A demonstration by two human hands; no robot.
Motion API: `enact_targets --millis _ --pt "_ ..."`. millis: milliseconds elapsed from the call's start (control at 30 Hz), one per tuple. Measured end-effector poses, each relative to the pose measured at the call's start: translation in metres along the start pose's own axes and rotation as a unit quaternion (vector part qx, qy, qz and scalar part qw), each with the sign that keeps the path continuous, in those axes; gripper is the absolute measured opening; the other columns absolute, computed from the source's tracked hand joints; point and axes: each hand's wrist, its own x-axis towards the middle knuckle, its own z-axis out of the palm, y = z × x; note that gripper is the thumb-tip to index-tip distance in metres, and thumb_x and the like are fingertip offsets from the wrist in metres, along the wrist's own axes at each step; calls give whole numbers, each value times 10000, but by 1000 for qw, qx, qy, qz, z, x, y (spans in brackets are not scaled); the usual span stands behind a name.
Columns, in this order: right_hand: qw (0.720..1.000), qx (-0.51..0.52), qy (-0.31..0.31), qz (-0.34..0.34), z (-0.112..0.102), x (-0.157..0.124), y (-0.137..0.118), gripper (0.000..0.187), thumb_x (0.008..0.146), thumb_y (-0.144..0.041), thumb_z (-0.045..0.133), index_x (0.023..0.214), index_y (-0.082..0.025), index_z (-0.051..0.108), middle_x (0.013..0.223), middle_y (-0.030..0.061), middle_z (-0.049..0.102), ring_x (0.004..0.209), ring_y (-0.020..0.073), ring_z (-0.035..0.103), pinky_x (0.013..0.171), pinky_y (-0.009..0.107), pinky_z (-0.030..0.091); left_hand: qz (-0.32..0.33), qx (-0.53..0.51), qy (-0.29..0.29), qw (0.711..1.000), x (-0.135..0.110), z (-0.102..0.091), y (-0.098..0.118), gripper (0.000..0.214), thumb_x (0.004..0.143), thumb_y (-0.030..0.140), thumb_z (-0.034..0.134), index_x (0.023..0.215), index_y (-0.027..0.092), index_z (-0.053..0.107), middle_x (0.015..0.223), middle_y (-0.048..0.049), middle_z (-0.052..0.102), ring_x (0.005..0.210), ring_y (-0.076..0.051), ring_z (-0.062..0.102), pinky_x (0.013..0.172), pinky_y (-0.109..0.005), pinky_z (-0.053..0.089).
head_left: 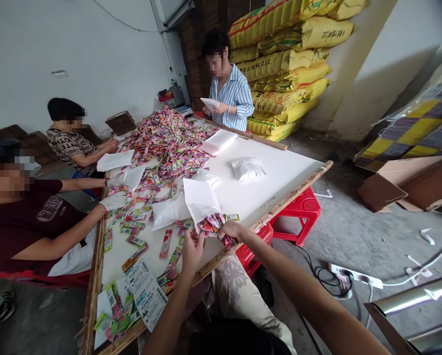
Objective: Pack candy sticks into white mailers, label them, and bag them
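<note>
Watching the near side of the table: right hand is clamped round a bundle of sachets, whose far ends sit right at the near edge of a white pouch. Left hand is just left of the right, not touching it, thumb and fingers up at the pouch's near corner and the bundle; can't tell if they're pinched on either. Pouch lies tilted away from the worker, with a bulging bag just left of it. Second bulging bag is farther right, on its own. Long sachet lies flat left of the left hand, more scattered beyond it. Label sheet is at the near left corner, next to some green-pink sticks. Big loose heap covers the far left part, pouch stack by its right edge. Co-worker in maroon, left side, has gloves on: one glove over loose sachets, the other at a pouch. Co-worker in patterned top is farther up that side, hands near the heap. Co-worker in striped shirt stands at the far edge holding a white packet, yellow sacks piled behind. Red stool is partly under the right edge
</note>
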Motion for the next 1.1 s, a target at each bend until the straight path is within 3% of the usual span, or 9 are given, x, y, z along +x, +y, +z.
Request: enact_targets --millis 133,300,433,633,867,933,1100 --pt "1000 20 6 2 11 -1 6 114 517 -106 637 516 -131 526 482 -33 530 437 99 502 380 181 378 31 49 -16 998 8 -4 -3 295 909 345 334 841 172 563 708 -85 626 674 -211 581 592 -291 356" --pt "1000 9 28 -2 17 1 8 54 654 -154 555 649 -112 590 592 18 628 497 108 570 442 177 441 62 86 -18 994 -18 -2 1 285 901 291 347 765 176 569 668 -90 627 626 -207 568 566 -290 306" --pt "996 -68 56 -34 25 -7 6 159 642 -193 609 781 -121 636 765 56 688 666 154 641 540 192 469 66 71 -11 995 -36 2 15 305 914 307 327 754 188 558 690 -73 647 632 -181 579 579 -270 337" --pt "970 -197 118 -75 45 -32 -1 472 669 -331 645 1085 -124 561 1003 149 664 952 268 635 778 312 487 71 64 -4 995 -34 -3 28 290 898 306 352 680 206 516 663 -56 633 622 -174 558 574 -271 331" --pt "951 -282 111 -62 50 -31 -14 497 650 -185 647 1120 -76 527 1021 200 643 969 311 630 781 402 502 134 79 -86 984 -54 -2 18 247 870 269 373 678 222 522 717 -42 635 697 -170 578 647 -272 363" --pt "951 -284 103 -68 49 -29 -15 550 605 -190 678 1121 -71 532 1031 203 640 973 318 627 777 402 506 127 81 -101 983 -61 -1 13 250 877 278 364 695 223 526 714 -40 637 696 -172 585 649 -273 369" --pt "961 -254 80 -77 44 -26 -8 594 538 -220 705 1102 -98 567 996 181 663 934 309 639 748 364 508 39 88 -88 991 -65 0 5 254 896 278 333 832 204 567 724 -57 668 668 -199 607 582 -284 360"
